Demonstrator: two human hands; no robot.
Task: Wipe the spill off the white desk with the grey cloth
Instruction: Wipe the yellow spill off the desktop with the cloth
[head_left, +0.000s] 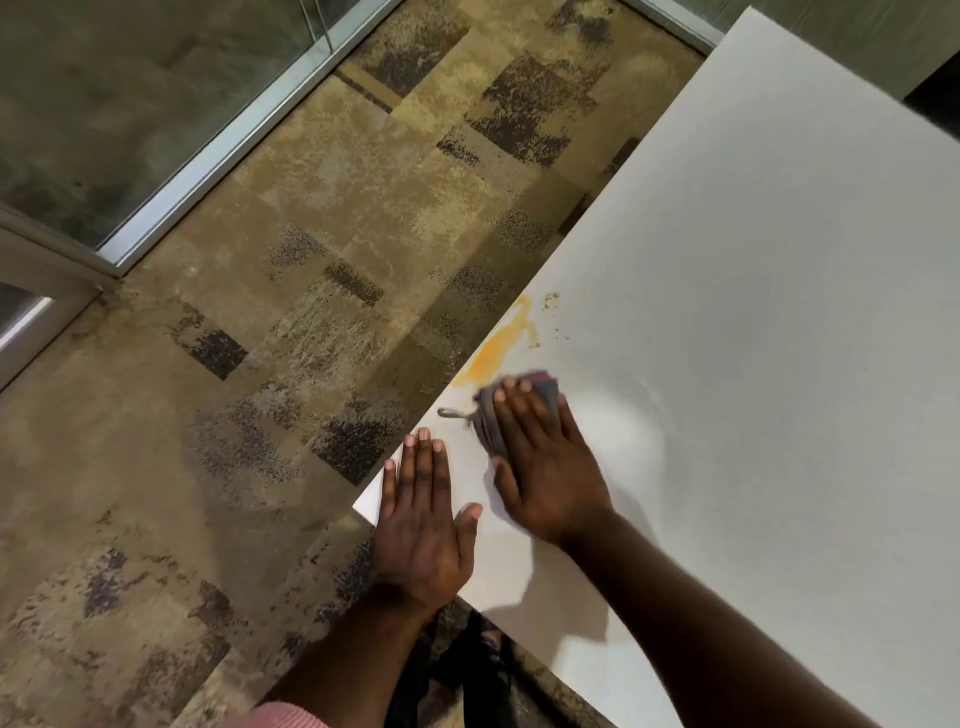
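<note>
An orange-yellow spill streaks the white desk along its left edge, with small brown crumbs just beyond it. A bunched grey cloth with a hanging loop lies right below the spill, touching its near end. My right hand presses flat on the cloth, fingers spread over it. My left hand rests flat on the desk's near left corner, fingers together, holding nothing.
The desk's left edge runs diagonally above a patterned brown carpet. A glass partition with a metal frame stands at the far left. Dark shoes show under the desk corner.
</note>
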